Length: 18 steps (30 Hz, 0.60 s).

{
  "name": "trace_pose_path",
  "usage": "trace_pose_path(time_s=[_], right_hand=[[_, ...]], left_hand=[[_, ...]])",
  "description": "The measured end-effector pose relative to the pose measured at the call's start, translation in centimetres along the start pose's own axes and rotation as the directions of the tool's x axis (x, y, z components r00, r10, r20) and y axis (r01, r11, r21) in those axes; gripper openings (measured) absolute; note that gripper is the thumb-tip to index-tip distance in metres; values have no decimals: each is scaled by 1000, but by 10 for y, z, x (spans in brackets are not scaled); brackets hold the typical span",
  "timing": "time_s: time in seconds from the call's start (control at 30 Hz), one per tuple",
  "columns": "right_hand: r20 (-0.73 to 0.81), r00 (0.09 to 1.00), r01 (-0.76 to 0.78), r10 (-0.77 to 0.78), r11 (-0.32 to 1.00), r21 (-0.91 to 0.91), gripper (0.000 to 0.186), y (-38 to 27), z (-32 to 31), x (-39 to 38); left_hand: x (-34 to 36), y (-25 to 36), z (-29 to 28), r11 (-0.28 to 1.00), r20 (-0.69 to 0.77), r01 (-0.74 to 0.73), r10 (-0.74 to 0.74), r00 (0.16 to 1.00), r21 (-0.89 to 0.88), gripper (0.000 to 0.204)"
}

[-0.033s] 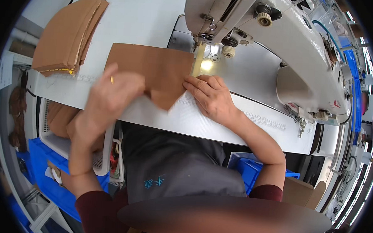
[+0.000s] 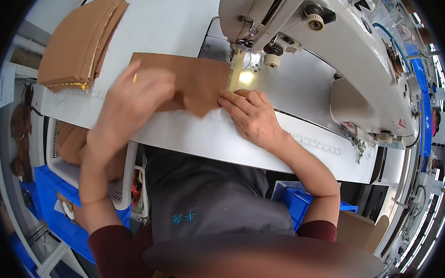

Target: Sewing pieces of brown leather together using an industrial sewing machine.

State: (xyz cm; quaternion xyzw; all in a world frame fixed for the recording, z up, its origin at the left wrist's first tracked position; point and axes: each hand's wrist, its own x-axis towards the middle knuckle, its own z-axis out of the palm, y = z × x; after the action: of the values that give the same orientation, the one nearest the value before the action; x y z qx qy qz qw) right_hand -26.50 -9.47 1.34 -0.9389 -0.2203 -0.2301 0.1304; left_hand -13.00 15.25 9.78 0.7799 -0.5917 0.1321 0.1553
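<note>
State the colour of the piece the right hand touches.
The piece: brown, clearest in the head view.

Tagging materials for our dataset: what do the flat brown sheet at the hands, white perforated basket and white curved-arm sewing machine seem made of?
Brown sheet: matte, perhaps leather or fabric; lower part curves softly, weave or grain unclear.
Basket: probably satin moulded plastic; uniform white, regular holes.
Sewing machine: likely painted metal, semi-gloss; rigid shell, soft sheen.

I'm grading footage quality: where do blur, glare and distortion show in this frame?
In the head view, the left hand is motion-blurred, the right hand sharper; same head view: glare on the sewing machine's metal bed, the table's front edge bowed, black fisheye corners, and a blurred oval at the bottom.
</note>
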Motion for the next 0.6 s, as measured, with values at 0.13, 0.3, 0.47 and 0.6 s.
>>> trace_pose_path(time_s=[0.13,0.3,0.47,0.6], right_hand=[[-1,1000,-4,4,1000,0,31,-5,-3,3],[-16,999,-48,48,999,27,29,-4,-4,0],[-17,999,-46,46,998,34,28,-1,-4,0],[-28,999,-40,41,999,22,28,0,-4,1]], left_hand=[[54,-46,40,944,229,109,-36,973,-311,21],[72,-59,62,813,474,362,-123,872,-455,23],[70,-60,75,738,388,402,-205,898,-541,26],[73,-64,74,719,413,421,-202,888,-554,24]])
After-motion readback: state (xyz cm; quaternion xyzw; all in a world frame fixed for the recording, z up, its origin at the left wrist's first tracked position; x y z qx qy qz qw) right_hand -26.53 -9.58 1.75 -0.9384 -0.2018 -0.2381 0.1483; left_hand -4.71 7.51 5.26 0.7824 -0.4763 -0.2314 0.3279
